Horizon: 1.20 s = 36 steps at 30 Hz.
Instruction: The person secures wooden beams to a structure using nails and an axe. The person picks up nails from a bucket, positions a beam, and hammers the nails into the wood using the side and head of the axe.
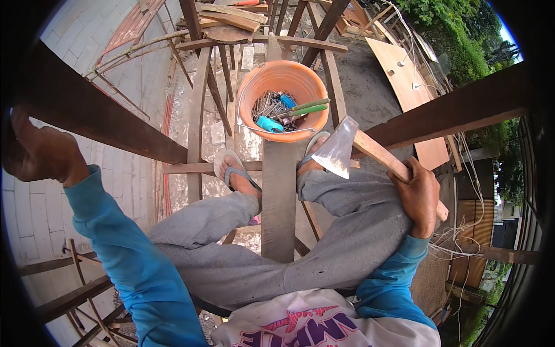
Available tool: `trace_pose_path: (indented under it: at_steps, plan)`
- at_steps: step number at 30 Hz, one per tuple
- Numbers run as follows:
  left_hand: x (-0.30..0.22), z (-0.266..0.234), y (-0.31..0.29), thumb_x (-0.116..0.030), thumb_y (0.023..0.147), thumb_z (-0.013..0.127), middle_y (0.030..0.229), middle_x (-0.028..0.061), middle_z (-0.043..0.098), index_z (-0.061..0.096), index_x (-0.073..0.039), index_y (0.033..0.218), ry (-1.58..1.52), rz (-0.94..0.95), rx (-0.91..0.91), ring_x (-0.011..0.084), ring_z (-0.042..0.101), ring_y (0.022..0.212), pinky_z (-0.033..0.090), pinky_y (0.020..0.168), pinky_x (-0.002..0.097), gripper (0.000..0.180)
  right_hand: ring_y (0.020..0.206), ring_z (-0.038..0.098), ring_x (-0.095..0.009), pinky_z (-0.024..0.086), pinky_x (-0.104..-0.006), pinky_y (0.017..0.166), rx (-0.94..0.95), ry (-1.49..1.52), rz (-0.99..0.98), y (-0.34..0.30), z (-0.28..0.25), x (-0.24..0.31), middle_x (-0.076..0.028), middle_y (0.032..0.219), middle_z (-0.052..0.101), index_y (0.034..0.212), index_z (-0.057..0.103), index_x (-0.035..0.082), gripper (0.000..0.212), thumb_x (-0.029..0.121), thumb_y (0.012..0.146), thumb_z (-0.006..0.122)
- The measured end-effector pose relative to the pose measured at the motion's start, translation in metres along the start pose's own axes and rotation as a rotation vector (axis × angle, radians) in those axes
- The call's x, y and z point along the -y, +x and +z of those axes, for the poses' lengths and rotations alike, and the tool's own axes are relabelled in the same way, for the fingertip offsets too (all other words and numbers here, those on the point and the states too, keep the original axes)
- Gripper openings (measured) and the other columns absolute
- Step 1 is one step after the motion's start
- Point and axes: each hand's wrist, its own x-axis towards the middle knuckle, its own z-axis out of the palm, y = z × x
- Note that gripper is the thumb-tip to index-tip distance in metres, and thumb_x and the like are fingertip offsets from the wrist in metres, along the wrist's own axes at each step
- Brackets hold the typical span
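My right hand (417,191) is closed round the wooden handle of a hatchet (378,151), resting by my right knee. The hatchet's broad, worn grey blade points left, just beyond that knee. Far to the left, my left hand (45,151) grips a dark wooden beam (110,110); its fingertips are partly lost in the picture's dark rim. In front of my feet stands an orange bucket (248,107) with a wire handle. Inside it lie many loose nails (272,105), a tool with green grips (309,109) and blue items (269,124).
I sit astride a plank (278,202) high in a timber frame, my sandalled feet either side. Another dark beam (451,113) slopes off to the right. Stacked boards (231,20) lie ahead. A pale block wall (124,191) stands left; a wooden panel (407,87) and loose cables are at right.
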Motion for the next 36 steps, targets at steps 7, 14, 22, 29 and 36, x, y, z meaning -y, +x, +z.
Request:
trace_pose_path:
  at_steps: [7, 14, 22, 29, 36]
  plan:
    - [-0.096, 0.101, -0.227, -0.005, 0.079, 0.073, 0.088, 0.0088, 0.064, 0.066, -0.006, 0.094, -0.262, -0.06, 0.797, 0.0242, 0.061, 0.083, 0.049, 0.076, 0.0349, 0.016, 0.074, 0.064, -0.038, 0.048, -0.0425, 0.065, 0.011, 0.051, -0.006, 0.005, 0.004, -0.002, -0.018, 0.077, 0.066, 0.088, 0.063, 0.004, 0.028, 0.02, 0.071, 0.078]
    - [-0.056, 0.168, -0.324, -0.01, 0.079, 0.07, 0.1, 0.016, 0.068, 0.073, -0.005, 0.099, -0.076, -0.313, 1.492, 0.0335, 0.064, 0.095, 0.049, 0.086, 0.0422, 0.02, 0.075, 0.064, -0.037, 0.049, -0.0429, 0.065, 0.024, 0.05, 0.019, 0.002, 0.006, -0.003, -0.017, 0.076, 0.065, 0.088, 0.062, 0.005, 0.026, 0.013, 0.068, 0.078]
    - [-0.033, 0.226, -0.396, -0.01, 0.077, 0.07, 0.107, 0.016, 0.068, 0.074, -0.01, 0.099, 0.122, -0.104, 1.735, 0.0348, 0.064, 0.101, 0.05, 0.092, 0.0447, 0.022, 0.075, 0.066, -0.035, 0.051, -0.0416, 0.067, 0.064, 0.024, 0.002, -0.001, 0.008, -0.007, -0.015, 0.078, 0.067, 0.088, 0.064, 0.006, 0.024, 0.008, 0.066, 0.074]
    - [-0.031, 0.247, -0.416, -0.009, 0.078, 0.066, 0.102, 0.0198, 0.067, 0.071, -0.004, 0.095, 0.186, 0.12, 1.853, 0.0351, 0.064, 0.099, 0.054, 0.084, 0.0458, 0.018, 0.072, 0.066, -0.034, 0.051, -0.0425, 0.065, 0.058, 0.061, -0.015, 0.001, 0.015, -0.016, -0.014, 0.075, 0.066, 0.087, 0.064, 0.008, 0.025, 0.012, 0.066, 0.076]
    - [-0.033, 0.244, -0.406, -0.011, 0.085, 0.061, 0.102, 0.0172, 0.069, 0.072, -0.004, 0.094, 0.117, 0.079, 1.621, 0.0354, 0.066, 0.094, 0.053, 0.085, 0.0467, 0.016, 0.072, 0.065, -0.036, 0.05, -0.0436, 0.064, 0.051, 0.074, -0.007, -0.001, 0.014, -0.021, -0.016, 0.074, 0.066, 0.088, 0.065, 0.007, 0.025, 0.012, 0.066, 0.076]
